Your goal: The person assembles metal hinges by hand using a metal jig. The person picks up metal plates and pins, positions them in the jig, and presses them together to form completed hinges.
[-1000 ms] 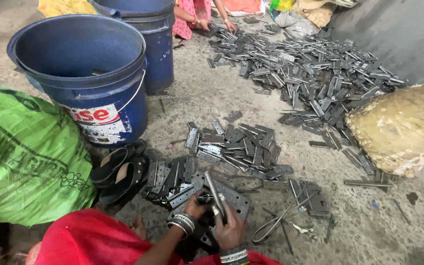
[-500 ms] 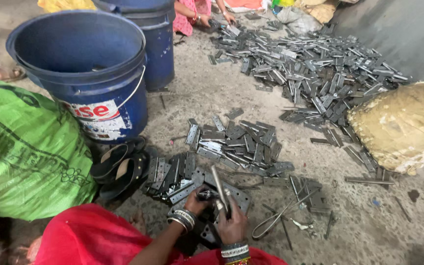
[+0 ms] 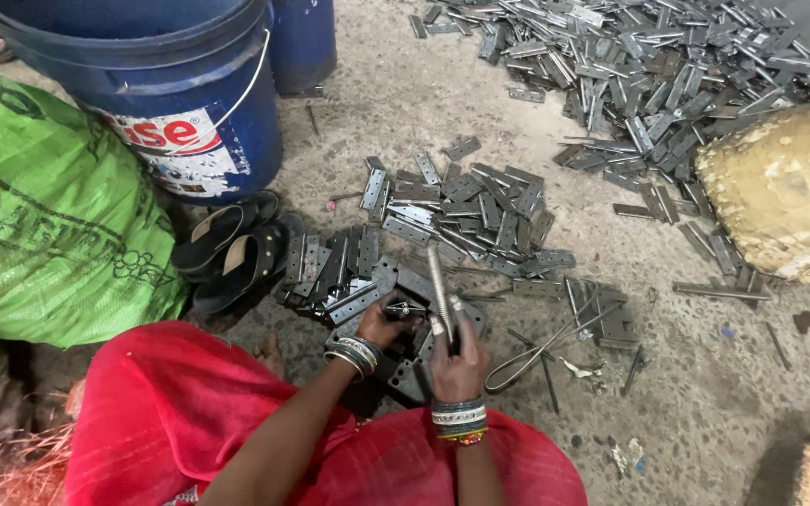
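I sit on a concrete floor in red clothing, bangles on both wrists. My right hand (image 3: 455,361) grips a long grey metal rod (image 3: 439,286) that stands nearly upright, tilted slightly left. My left hand (image 3: 384,321) pinches a small dark metal hinge piece (image 3: 403,307) just left of the rod's lower end. Both hands hover over a dark metal plate (image 3: 412,373) on the floor. A small heap of flat grey hinge leaves (image 3: 461,211) lies just beyond my hands.
A blue plastic bucket (image 3: 175,103) stands at the far left, a second one (image 3: 304,42) behind it. A green sack (image 3: 44,215) and black sandals (image 3: 236,248) lie left. A big spread of metal hinges (image 3: 649,80) covers the far right beside a yellowish sack (image 3: 789,187). Bent wire (image 3: 541,351) lies right.
The view has tipped down and come closer to my hands. The rod has stayed upright in my right hand and shifted slightly right; my left hand still works at its base.
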